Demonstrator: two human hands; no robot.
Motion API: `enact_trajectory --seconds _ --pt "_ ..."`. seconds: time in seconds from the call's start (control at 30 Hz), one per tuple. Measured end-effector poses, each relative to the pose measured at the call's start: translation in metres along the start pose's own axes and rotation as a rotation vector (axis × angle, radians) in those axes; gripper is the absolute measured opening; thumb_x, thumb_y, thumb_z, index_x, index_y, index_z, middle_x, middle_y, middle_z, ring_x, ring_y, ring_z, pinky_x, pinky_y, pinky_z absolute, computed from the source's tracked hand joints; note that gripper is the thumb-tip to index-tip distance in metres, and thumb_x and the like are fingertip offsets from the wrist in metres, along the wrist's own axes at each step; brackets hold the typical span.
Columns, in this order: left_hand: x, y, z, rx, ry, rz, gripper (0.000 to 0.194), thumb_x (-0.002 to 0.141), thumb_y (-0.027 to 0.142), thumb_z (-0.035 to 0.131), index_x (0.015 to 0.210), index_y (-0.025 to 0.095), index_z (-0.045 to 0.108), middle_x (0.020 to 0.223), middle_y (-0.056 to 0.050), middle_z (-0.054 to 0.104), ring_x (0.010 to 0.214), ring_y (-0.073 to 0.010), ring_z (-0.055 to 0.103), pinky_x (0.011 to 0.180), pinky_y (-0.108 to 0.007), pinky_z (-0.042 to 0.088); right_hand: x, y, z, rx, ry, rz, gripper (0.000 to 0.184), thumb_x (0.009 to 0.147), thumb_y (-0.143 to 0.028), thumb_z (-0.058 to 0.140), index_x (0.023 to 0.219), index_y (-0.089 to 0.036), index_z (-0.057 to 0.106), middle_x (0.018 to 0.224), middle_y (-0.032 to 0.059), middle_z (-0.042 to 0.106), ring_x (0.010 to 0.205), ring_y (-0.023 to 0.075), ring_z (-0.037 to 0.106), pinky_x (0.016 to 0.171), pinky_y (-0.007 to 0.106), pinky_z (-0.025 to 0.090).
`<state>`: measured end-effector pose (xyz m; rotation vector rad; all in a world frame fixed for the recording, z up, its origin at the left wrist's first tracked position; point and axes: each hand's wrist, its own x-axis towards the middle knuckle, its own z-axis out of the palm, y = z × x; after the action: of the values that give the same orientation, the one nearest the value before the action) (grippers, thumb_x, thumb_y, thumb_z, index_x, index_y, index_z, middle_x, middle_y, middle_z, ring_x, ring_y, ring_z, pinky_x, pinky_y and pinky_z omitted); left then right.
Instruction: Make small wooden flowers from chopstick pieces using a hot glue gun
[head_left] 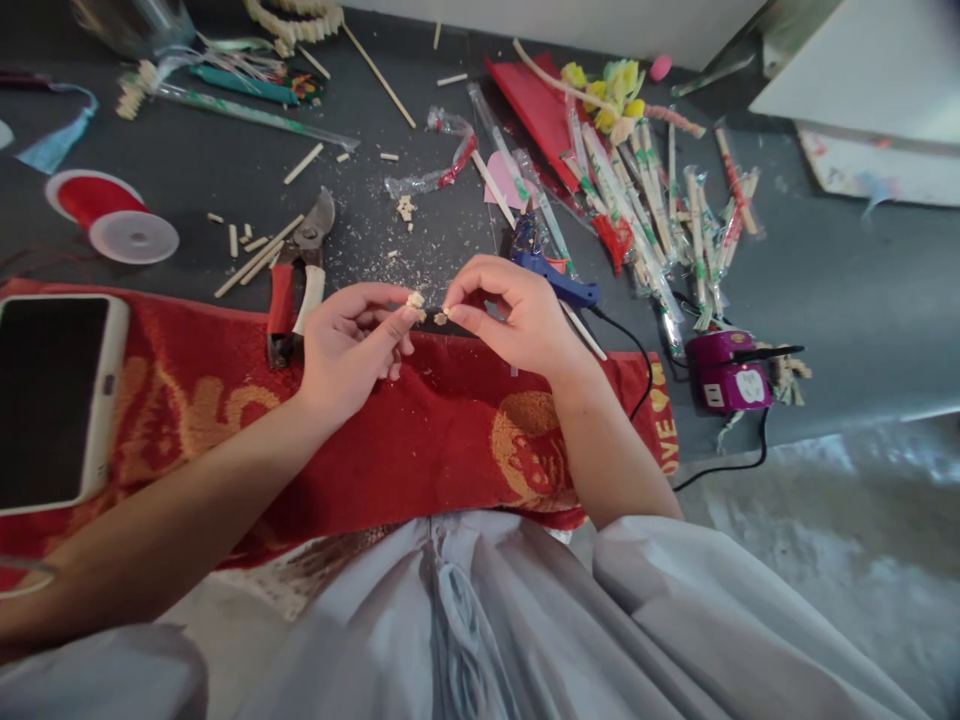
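Observation:
Between thumb and fingers of my left hand [356,345] is a small cluster of pale wooden pieces [415,301]. My right hand [510,305], a short gap to the right, pinches a small pale wooden piece [442,317]. Both hands hover over the far edge of a red towel [420,430]. Left of my left hand lie hand cutters [300,265] with one red and one white handle. Just beyond my right hand is a blue glue gun [555,270], partly hidden by the hand. Cut wooden sticks [262,255] lie beside the cutters.
A phone [56,400] rests on the towel's left end, below a spool of red thread [112,215]. Wrapped chopsticks [630,195] pile up at the right, near a purple power adapter [729,372] with a black cable. Pale crumbs are scattered across the dark table [840,290].

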<state>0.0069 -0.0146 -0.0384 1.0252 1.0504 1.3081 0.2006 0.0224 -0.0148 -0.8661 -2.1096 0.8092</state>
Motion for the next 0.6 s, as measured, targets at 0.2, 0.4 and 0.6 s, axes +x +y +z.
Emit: enact_trajectory --seconds 0.2,0.4,0.6 --pt "-0.009 0.011 0.006 0.116 0.037 0.094 0.022 0.071 0.039 0.084 0.078 0.021 0.074 0.051 0.003 0.061 0.038 -0.0062 0.052 0.032 -0.016 0.038 0.002 -0.001 0.013 0.181 0.122 0.033 0.041 0.090 -0.059 0.057 0.084 -0.019 0.063 0.081 0.0013 0.062 0.074 0.0111 0.055 0.069 0.028 0.046" --pt "-0.011 0.014 0.009 0.136 0.082 0.118 0.020 0.070 0.039 0.084 0.074 0.023 0.074 0.053 0.003 0.062 0.043 -0.0071 0.056 0.032 -0.016 0.038 0.001 -0.001 0.024 0.224 0.205 0.053 0.040 0.090 -0.059 0.057 0.086 -0.019 0.064 0.083 0.0019 0.061 0.076 0.0117 0.058 0.070 0.028 0.049" --pt "-0.010 0.013 0.008 0.156 0.099 0.104 0.017 0.072 0.036 0.083 0.075 0.022 0.074 0.057 0.002 0.065 0.044 -0.0069 0.057 0.033 -0.016 0.038 0.000 -0.004 0.033 0.163 0.290 0.055 0.037 0.091 -0.055 0.058 0.085 -0.020 0.067 0.082 0.0026 0.063 0.075 0.0126 0.057 0.069 0.030 0.050"
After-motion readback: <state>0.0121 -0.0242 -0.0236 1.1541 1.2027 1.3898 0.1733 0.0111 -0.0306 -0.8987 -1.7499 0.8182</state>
